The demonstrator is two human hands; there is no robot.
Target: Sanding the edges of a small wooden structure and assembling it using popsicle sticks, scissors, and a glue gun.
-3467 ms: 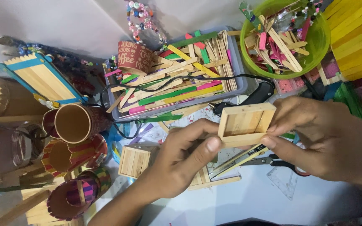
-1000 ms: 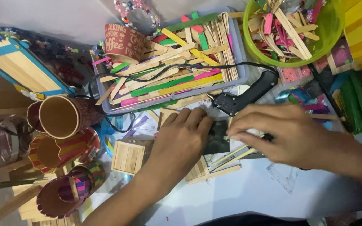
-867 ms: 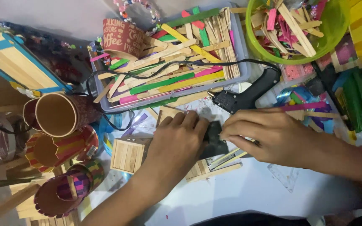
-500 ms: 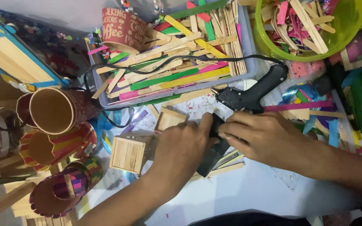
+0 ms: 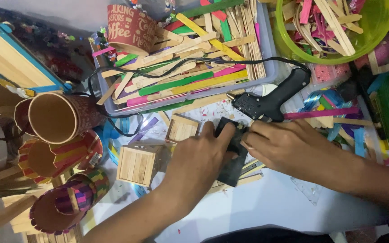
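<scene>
My craft table at home: tray of coloured ice-cream sticks (image 5: 190, 67), black glue gun (image 5: 271, 101), stick-built boxes (image 5: 137, 164).

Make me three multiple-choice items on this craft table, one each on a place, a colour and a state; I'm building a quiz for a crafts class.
1. Where does the black glue gun lie?
A. inside the green plastic bowl
B. on the table just past the right hand
C. inside the brown cardboard cup

2. What colour is the flat piece that both hands hold?
A. black
B. yellow
C. pink

3. How does the small square box of plain wooden sticks stand?
A. gripped by the left hand
B. free on the table
C. stacked in the grey tray of coloured sticks

Answers: 1 B, it lies beside that hand. 2 A, dark between the fingers. 3 B, no hand touches it.
</scene>
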